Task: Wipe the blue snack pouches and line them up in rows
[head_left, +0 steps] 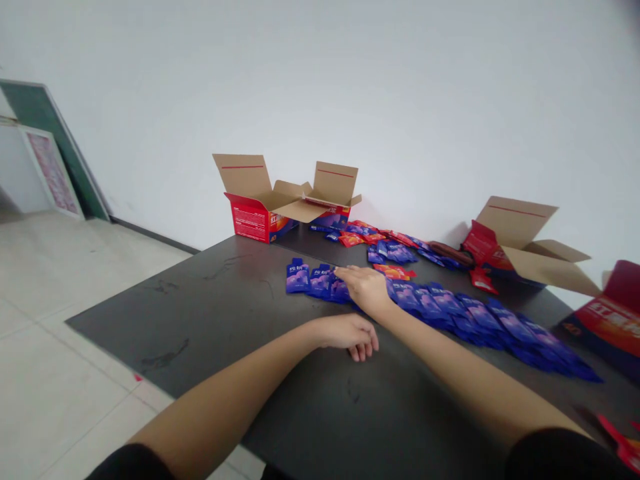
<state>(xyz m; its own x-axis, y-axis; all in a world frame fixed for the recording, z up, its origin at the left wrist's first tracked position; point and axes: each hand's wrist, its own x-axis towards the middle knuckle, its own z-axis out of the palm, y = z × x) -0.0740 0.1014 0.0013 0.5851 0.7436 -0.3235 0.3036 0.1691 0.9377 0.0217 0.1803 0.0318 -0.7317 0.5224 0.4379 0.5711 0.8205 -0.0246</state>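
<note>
A long overlapping row of blue-purple pouches [447, 301] runs across the black table. My right hand [364, 288] lies over the row near its left end, fingers stretched leftward and hiding the pouches beneath. Just left of it, a blue pouch [319, 280] shows, and the end pouch [298, 276] lies flat. Closer to me, my left hand [350, 335] hovers low over or rests on the table, its fingers loosely bent and a little apart, with nothing visible in them. An orange-red pouch [395, 272] sits behind my right hand.
Open cartons stand along the back: a red one [251, 222] at left, another [336, 217] beside it, and one [495, 257] at right. A further carton [607, 320] is at the right edge. Mixed loose pouches [393, 252] lie between them. The table's left edge borders the tiled floor [55, 313].
</note>
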